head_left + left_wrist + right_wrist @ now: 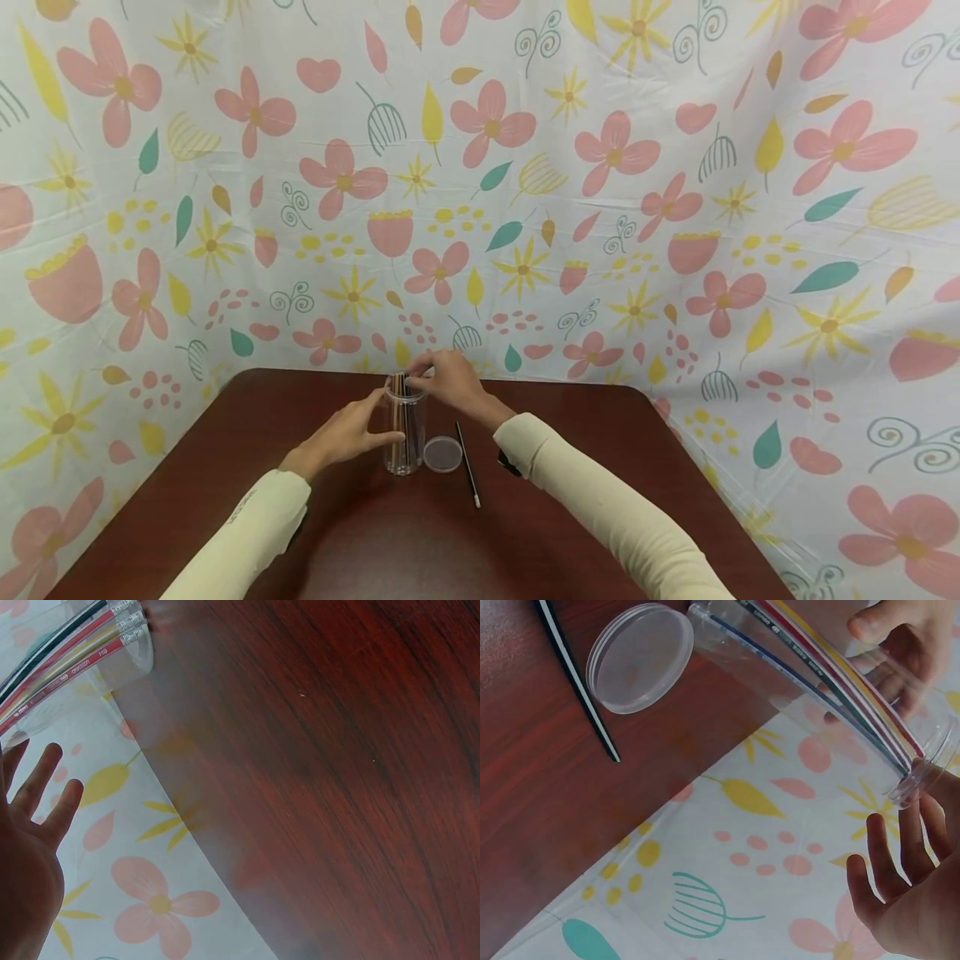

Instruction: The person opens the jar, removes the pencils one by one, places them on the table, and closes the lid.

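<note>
A clear plastic jar (417,429) with a narrow ringed neck stands upright on the table. Inside it, several pencils (832,682) in red, yellow, dark green and blue lean together; the left wrist view shows their metal ends (129,626) at the base. My left hand (341,433) holds the jar from the left, thumb on the near side and fingers behind. At the mouth, my right hand (453,383) pinches at a pencil's upper end with thumb and forefinger, partly hidden by the rim. Its other fingers (881,862) spread loosely outside the neck.
A round clear lid (443,454) lies flat just right of the jar. Beside the lid lies a black pencil (468,467) with a white end toward me. The dark red wooden table (375,542) meets a flower-printed cloth (480,208) at its back and sides.
</note>
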`<move>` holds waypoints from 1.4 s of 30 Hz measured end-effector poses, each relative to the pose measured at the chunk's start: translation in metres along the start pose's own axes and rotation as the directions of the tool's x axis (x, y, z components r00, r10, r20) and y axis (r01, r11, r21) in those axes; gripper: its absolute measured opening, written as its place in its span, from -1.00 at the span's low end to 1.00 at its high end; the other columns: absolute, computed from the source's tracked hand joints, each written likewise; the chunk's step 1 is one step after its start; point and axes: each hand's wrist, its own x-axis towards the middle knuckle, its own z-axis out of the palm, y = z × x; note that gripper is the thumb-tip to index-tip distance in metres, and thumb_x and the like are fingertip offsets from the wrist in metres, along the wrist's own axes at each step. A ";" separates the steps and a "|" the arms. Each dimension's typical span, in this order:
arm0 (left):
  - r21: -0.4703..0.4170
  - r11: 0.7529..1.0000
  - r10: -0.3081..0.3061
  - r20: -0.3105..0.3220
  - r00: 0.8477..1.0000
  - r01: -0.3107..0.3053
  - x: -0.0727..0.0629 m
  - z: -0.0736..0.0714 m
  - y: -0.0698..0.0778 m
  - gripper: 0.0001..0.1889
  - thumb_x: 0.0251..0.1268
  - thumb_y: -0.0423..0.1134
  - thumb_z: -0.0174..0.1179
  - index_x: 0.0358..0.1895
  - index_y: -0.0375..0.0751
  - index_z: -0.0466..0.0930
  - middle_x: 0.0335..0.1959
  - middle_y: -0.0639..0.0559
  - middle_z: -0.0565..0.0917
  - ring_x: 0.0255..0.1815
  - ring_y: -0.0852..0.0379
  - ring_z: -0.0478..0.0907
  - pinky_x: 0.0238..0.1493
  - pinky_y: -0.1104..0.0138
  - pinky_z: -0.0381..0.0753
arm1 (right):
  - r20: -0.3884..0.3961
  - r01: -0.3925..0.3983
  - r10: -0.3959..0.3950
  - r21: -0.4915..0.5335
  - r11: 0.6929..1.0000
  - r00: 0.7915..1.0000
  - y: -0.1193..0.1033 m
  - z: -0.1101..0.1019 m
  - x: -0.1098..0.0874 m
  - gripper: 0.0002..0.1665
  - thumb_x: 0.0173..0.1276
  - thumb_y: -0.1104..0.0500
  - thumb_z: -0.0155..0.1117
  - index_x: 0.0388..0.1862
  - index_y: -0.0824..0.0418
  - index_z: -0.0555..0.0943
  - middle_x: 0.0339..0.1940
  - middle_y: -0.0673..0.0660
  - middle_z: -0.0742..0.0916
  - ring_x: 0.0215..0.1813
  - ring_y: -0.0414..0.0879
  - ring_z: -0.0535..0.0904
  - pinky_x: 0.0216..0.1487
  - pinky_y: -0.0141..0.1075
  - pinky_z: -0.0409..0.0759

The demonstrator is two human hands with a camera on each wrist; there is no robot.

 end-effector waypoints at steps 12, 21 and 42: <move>-0.003 1.000 0.005 0.000 1.000 -0.005 0.000 0.000 0.000 -0.12 0.23 0.31 0.40 0.50 0.02 0.27 0.26 -0.12 0.63 0.30 -0.16 0.57 0.24 -0.18 0.54 | -0.001 0.039 -0.039 0.058 0.998 0.999 0.000 0.003 -0.003 -0.89 0.40 0.10 0.49 -0.15 0.07 0.79 -0.19 0.01 0.85 -0.17 -0.17 0.78 -0.21 -0.36 0.68; -0.005 1.000 -0.005 0.015 1.000 0.005 0.003 -0.002 0.004 -0.08 0.28 0.25 0.40 0.57 -0.04 0.19 0.32 -0.19 0.60 0.34 -0.25 0.53 0.24 -0.21 0.52 | -0.013 0.040 -0.039 0.093 0.995 0.999 0.002 0.002 -0.003 -0.91 0.41 0.11 0.48 -0.15 0.06 0.78 -0.17 0.05 0.85 -0.14 -0.10 0.79 -0.26 -0.37 0.69; 0.013 0.999 -0.034 0.011 0.999 0.034 -0.002 0.001 0.004 0.02 0.23 0.32 0.39 0.61 -0.10 0.15 0.32 -0.13 0.60 0.35 -0.18 0.54 0.27 -0.19 0.51 | -0.086 0.067 -0.058 0.110 0.992 0.995 0.003 -0.011 -0.003 -0.90 0.42 0.12 0.47 -0.14 0.09 0.80 -0.20 0.01 0.85 -0.18 -0.19 0.77 -0.23 -0.38 0.67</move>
